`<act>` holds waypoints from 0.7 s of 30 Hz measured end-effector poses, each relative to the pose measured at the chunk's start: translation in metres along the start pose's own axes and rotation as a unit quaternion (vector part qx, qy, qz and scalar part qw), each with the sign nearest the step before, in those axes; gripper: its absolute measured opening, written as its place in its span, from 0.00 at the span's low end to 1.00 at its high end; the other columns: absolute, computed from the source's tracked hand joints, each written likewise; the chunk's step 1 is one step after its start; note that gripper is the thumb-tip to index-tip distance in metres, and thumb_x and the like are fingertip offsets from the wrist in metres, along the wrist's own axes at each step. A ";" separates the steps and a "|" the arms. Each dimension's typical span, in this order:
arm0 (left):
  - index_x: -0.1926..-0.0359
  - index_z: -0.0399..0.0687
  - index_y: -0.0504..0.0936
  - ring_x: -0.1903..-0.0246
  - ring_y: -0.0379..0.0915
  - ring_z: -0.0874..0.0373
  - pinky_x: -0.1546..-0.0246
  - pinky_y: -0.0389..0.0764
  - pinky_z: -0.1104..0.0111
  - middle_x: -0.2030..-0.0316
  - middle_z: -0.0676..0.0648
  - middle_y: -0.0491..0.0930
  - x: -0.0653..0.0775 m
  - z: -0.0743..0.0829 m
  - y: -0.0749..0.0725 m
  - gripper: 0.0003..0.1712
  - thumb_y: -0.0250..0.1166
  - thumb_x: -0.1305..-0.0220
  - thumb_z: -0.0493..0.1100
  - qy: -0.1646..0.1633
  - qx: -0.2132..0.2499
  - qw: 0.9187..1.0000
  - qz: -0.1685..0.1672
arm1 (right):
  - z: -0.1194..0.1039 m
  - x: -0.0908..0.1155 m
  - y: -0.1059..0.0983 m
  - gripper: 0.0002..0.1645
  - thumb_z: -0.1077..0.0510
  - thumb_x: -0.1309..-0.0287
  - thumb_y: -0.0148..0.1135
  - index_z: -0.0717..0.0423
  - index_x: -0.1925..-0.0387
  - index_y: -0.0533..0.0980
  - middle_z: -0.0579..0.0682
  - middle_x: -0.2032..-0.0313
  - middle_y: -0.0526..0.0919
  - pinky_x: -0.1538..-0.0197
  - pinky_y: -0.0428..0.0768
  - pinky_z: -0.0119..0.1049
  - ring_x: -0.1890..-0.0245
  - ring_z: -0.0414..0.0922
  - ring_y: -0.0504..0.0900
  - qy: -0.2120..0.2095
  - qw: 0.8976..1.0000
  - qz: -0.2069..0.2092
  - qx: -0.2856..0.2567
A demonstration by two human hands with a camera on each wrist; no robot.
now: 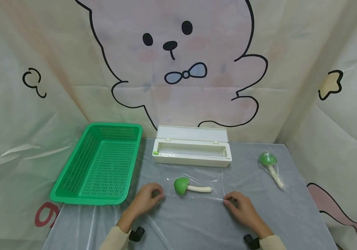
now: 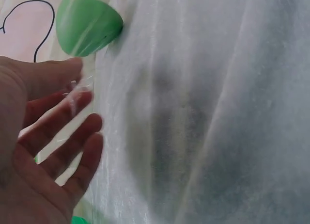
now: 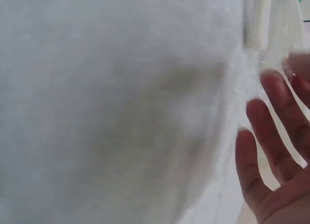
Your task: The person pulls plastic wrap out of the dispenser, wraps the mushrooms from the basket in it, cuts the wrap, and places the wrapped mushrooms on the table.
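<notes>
Fingers [image 3: 270, 136] of our left hand [image 1: 147, 198] and right hand [image 1: 241, 209] pinch clear film [image 1: 217, 183] by its near corners, a green-capped mushroom [image 1: 194, 188] lying midway between them.

There's the pink cartoon bear [image 1: 219, 38] up on the cream fabric backdrop [image 1: 290, 34], blue bow tie [image 1: 198, 70] tilted; yellow star [image 1: 329, 85] over on the creased right fabric wall [image 1: 353, 135]; below, grey cloth-covered table [image 1: 190, 225], soft light.

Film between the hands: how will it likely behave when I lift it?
The film looks thin and see-through, so it would probably be floppy. Its creases suggest it may crumple or fold onto itself easily. Its glossy highlights hint at a smooth, possibly slippery surface.
</notes>
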State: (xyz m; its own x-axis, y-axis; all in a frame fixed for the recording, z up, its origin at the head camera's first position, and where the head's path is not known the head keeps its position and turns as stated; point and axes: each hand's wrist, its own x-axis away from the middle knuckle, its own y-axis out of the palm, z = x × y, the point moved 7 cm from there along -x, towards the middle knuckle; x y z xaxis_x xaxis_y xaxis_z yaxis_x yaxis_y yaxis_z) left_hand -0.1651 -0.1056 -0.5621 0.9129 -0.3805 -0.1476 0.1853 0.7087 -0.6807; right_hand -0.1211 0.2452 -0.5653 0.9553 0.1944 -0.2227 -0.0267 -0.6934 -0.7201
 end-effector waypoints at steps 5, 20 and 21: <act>0.68 0.49 0.85 0.59 0.82 0.53 0.57 0.83 0.55 0.61 0.51 0.85 -0.003 0.004 -0.008 0.08 0.76 0.43 0.32 0.004 0.039 0.998 0.057 | -0.005 -0.005 -0.004 0.16 0.68 0.52 0.78 0.48 0.66 0.82 0.36 0.67 0.83 0.61 0.83 0.41 0.65 0.36 0.81 -0.004 0.998 -0.055 -0.008; 0.65 0.44 0.88 0.64 0.82 0.53 0.59 0.82 0.57 0.68 0.50 0.86 -0.040 0.000 -0.029 0.05 0.73 0.36 0.41 -0.086 0.100 0.972 0.192 | -0.007 -0.049 -0.026 0.05 0.67 0.40 0.71 0.58 0.62 0.84 0.48 0.65 0.86 0.60 0.84 0.43 0.64 0.46 0.84 0.041 0.994 0.100 -0.001; 0.65 0.44 0.88 0.64 0.82 0.52 0.58 0.82 0.56 0.68 0.49 0.86 -0.044 -0.001 -0.029 0.05 0.73 0.36 0.42 -0.097 0.102 0.969 0.202 | -0.005 -0.054 -0.026 0.05 0.67 0.40 0.71 0.59 0.62 0.84 0.50 0.65 0.86 0.60 0.84 0.40 0.64 0.48 0.84 0.051 0.993 0.111 -0.010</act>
State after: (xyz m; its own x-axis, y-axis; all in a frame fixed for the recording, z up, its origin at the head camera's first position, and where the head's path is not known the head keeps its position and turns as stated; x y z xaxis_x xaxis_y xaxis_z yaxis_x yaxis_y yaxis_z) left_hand -0.2115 -0.1104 -0.5367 0.9735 0.0561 -0.2216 -0.1506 0.8868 -0.4369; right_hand -0.1702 0.2492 -0.5317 0.9517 -0.0349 -0.3051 -0.2343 -0.7246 -0.6481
